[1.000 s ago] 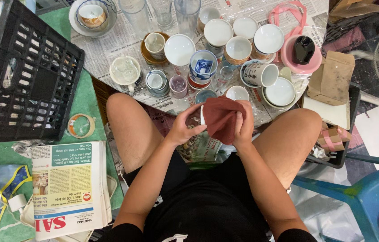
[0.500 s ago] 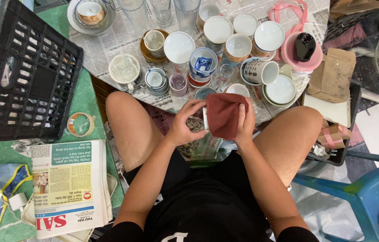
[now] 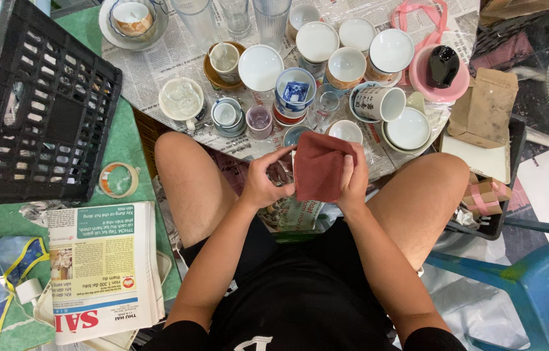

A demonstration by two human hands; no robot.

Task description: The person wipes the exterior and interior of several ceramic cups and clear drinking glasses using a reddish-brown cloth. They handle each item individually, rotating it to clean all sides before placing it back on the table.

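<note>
A dark red cloth (image 3: 319,166) is held over the lap between the knees, the left hand (image 3: 267,179) pinching its edge with curled fingers and the right hand (image 3: 355,182) pressed flat against its side; whether anything is wrapped inside cannot be told. Judging by the many cups (image 3: 346,66) and bowls (image 3: 260,67) left bare, most work seems undone. These are crowded on a newspaper-covered floor (image 3: 177,55), flanked by a black crate (image 3: 34,117), tape roll (image 3: 118,180), folded newspaper (image 3: 102,266) and blue stool (image 3: 534,279).

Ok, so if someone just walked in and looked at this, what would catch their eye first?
Probably the dark red cloth at centre, held between the left hand and right hand above the knees. Next, the crowd of cups and bowls on newspaper beyond it, and the black plastic crate at the left.
</note>
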